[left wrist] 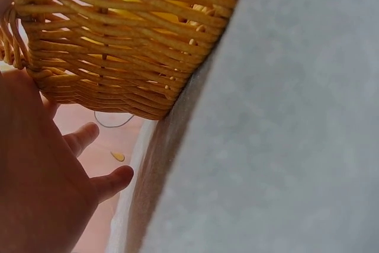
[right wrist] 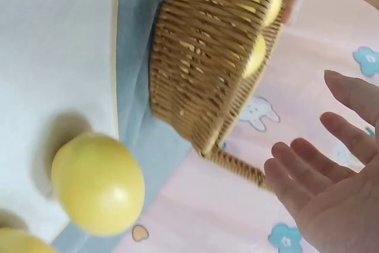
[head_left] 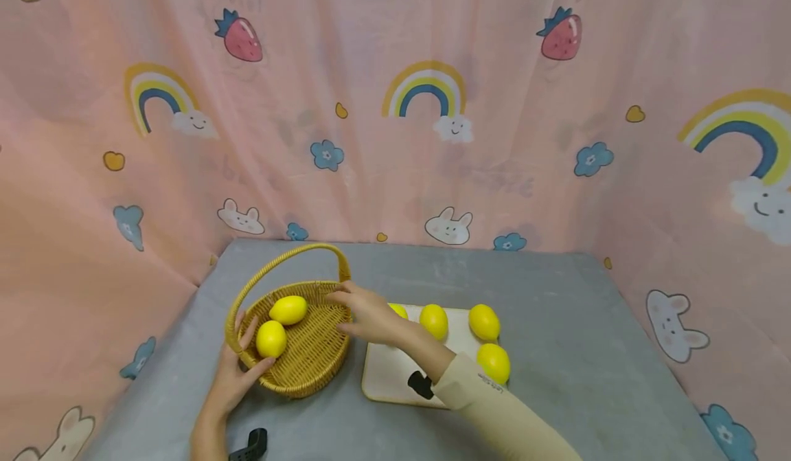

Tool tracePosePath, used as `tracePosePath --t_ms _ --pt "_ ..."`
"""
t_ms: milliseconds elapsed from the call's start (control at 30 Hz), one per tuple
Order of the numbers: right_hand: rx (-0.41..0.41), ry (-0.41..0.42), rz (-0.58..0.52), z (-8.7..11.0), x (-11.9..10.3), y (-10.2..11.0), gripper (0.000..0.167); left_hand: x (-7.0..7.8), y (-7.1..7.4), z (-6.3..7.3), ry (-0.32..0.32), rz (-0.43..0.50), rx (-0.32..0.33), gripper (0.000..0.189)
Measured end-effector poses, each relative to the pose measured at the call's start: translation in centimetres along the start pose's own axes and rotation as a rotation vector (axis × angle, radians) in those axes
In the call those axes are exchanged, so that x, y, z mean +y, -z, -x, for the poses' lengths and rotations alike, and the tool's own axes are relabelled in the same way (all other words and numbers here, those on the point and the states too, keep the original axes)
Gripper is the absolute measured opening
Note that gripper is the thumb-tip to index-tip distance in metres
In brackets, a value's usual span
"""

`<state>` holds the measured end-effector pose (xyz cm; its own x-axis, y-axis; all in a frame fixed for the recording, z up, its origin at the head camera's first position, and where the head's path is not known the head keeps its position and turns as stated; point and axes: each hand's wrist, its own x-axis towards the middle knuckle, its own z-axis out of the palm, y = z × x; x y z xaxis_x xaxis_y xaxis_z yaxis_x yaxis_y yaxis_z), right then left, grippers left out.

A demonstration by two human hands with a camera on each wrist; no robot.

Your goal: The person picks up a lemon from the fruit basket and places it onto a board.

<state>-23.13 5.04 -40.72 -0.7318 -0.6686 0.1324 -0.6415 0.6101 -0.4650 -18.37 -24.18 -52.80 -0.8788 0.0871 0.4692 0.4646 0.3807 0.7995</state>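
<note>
A round wicker basket (head_left: 315, 351) with an arched handle stands at the left of the grey table. Two yellow lemons lie inside it, one lemon (head_left: 288, 310) behind the other (head_left: 271, 339). My left hand (head_left: 231, 378) holds the basket's left side, thumb along the front of the rim. In the left wrist view, two fingers (left wrist: 109, 185) of that hand stick out clear of the weave. Over the basket's right rim, my right hand (head_left: 371, 315) hovers with nothing in it. Its fingers (right wrist: 308, 170) are spread and loosely bent in the right wrist view.
Right of the basket lies a white rectangular tray (head_left: 386, 378) with several lemons, among them one at the back right (head_left: 485, 322); my right forearm crosses above it. A pink patterned curtain (head_left: 371, 193) surrounds the table's back and sides.
</note>
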Motion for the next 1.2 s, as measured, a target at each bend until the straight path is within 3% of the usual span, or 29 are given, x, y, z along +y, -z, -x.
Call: tracePosePath --t_ms 200,467,633,833,1033,1200 --pt "-0.090 0.011 0.025 -3.1 -1.9 -3.1 0.053 -0.1 -0.1 -0.1 0.006 -0.025 0.000 0.085" --pt "-0.114 0.023 -0.062 -6.3 -4.2 -6.9 0.057 -0.3 0.0 -0.2 -0.050 -0.033 -0.003 0.086" --pt "-0.126 0.013 -0.132 -6.9 -4.5 -8.2 0.061 -0.5 -0.1 -0.2 -0.074 -0.033 0.000 0.084" --pt "-0.111 -0.008 -0.021 -7.0 -4.7 -9.1 0.060 -0.6 -0.4 -0.2 -0.076 -0.042 0.003 0.084" --pt "-0.038 -0.004 0.032 -6.9 -4.9 -10.2 0.045 -0.4 -0.2 -0.2 -0.074 -0.034 0.008 0.084" --pt "-0.093 0.010 0.050 -6.6 -5.2 -10.3 0.047 -0.3 -0.1 -0.2 -0.058 -0.042 0.007 0.084"
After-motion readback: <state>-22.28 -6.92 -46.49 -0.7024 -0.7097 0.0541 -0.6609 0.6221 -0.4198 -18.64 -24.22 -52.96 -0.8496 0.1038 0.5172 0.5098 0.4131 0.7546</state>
